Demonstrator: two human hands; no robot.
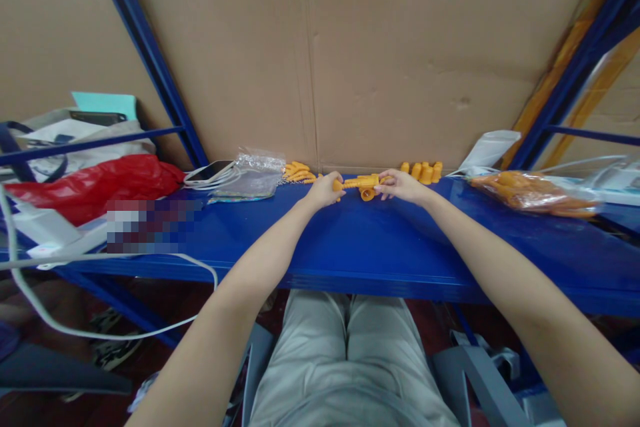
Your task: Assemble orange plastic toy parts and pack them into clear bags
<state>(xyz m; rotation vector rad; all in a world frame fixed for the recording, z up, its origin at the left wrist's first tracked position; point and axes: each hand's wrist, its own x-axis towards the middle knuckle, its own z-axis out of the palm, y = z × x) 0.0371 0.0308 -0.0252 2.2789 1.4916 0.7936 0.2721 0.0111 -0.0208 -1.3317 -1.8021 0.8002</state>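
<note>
Evidently both grips are narrow: the right hand (406, 187) pinches the right end of a yellow toy (369, 181), while the left hand (323, 192) has its fingers closed round a small yellow knob (338, 185). The toy lies between the two hands, its long axis running sideways from one to the other; the right hand is nearer its bulky body, the left nearer its thin ribbed end (whether the knob is joined to that end, I cannot tell). It looks like plain plastic, with a round, hollow-looking part low on the side towards the person. Just beyond the left hand, a pile of slim yellow pieces (299, 172) lies; just behind the right hand stand stubby yellow pieces (424, 172). Farther left of the grip is a clear bag (257, 177), and well to the right a bag of yellow parts (533, 192), all on the blue table (360, 247).
</note>
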